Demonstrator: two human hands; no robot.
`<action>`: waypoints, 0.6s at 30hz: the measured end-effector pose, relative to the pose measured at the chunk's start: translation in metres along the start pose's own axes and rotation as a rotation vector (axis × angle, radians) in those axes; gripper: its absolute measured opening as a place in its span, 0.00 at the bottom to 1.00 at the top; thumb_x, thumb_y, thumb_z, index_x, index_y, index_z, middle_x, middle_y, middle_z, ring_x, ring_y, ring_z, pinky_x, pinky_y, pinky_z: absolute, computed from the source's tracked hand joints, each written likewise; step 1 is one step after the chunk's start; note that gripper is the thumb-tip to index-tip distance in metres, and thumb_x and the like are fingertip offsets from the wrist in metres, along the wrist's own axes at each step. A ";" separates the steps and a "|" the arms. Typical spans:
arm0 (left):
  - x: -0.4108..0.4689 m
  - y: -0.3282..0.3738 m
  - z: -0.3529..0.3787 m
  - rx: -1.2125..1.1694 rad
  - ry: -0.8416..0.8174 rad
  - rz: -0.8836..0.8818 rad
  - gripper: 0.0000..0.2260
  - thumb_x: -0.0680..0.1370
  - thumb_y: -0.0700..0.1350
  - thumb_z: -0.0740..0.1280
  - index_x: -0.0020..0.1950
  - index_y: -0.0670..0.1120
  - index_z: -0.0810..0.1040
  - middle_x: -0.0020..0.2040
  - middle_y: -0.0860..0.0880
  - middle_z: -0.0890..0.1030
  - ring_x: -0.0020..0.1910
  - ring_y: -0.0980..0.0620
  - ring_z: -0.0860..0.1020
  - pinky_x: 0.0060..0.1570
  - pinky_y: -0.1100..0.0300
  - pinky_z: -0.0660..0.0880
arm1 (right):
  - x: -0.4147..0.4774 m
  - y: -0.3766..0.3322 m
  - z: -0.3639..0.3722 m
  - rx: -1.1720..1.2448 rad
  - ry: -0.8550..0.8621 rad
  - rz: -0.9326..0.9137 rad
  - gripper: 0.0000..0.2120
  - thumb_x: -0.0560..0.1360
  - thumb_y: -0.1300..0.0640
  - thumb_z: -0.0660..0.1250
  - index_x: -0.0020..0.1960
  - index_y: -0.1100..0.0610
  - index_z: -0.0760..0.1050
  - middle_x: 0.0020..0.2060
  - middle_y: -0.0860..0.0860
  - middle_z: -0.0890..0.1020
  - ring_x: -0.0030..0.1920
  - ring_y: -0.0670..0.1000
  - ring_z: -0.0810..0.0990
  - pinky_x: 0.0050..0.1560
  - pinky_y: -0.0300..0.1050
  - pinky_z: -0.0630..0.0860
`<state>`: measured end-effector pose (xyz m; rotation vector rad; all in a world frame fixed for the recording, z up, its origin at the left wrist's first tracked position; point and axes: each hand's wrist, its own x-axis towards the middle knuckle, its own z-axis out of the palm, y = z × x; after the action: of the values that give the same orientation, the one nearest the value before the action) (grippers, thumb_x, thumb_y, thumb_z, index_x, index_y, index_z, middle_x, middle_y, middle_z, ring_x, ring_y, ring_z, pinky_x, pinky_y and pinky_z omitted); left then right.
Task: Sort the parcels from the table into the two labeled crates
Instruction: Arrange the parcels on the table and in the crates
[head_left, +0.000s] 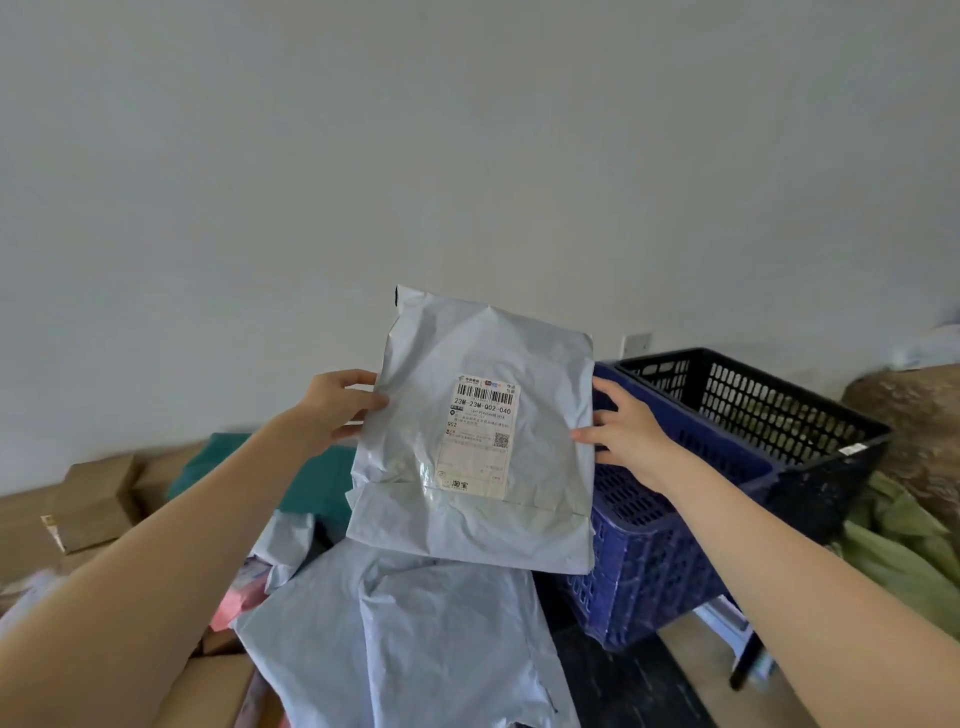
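I hold a pale grey poly-mailer parcel (524, 358) upright in front of me, its white shipping label facing me. My left hand (340, 402) pinches its left edge, thumb in front. My right hand (623, 428) grips its right edge, thumb on the front and fingers behind. Behind the parcel on the right stands a blue plastic crate (660, 551), and a black plastic crate (810, 415) stands just beyond it. Another large grey mailer (410, 639) lies on the pile below the held one.
Several cardboard boxes (98, 499) lie at the left, with a teal bag (311, 483) and pink packets (234, 608) among the pile. Green bags (904, 551) lie right of the crates. A plain wall rises behind everything.
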<state>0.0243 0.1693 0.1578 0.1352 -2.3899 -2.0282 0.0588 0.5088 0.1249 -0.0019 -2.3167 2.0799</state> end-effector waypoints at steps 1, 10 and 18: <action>-0.006 0.001 0.014 0.001 -0.007 0.000 0.09 0.74 0.33 0.70 0.49 0.46 0.81 0.44 0.46 0.83 0.40 0.49 0.82 0.36 0.58 0.79 | -0.007 0.002 -0.016 0.006 -0.001 0.006 0.36 0.71 0.71 0.72 0.71 0.45 0.66 0.51 0.55 0.83 0.50 0.52 0.83 0.36 0.43 0.81; -0.057 -0.004 0.143 0.017 0.007 -0.038 0.09 0.74 0.32 0.70 0.48 0.46 0.81 0.45 0.44 0.82 0.43 0.45 0.81 0.49 0.52 0.79 | -0.066 0.034 -0.143 -0.015 -0.006 0.063 0.41 0.69 0.74 0.71 0.73 0.43 0.64 0.45 0.49 0.86 0.47 0.50 0.85 0.38 0.45 0.81; -0.084 -0.017 0.220 0.046 -0.037 -0.072 0.07 0.73 0.33 0.71 0.46 0.44 0.81 0.44 0.45 0.83 0.41 0.48 0.81 0.38 0.59 0.78 | -0.085 0.055 -0.218 0.008 0.107 0.054 0.35 0.69 0.75 0.70 0.69 0.47 0.70 0.42 0.48 0.86 0.44 0.48 0.85 0.39 0.48 0.82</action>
<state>0.0959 0.3890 0.1098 0.1890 -2.4899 -2.0239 0.1479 0.7300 0.0915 -0.1731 -2.2709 2.0584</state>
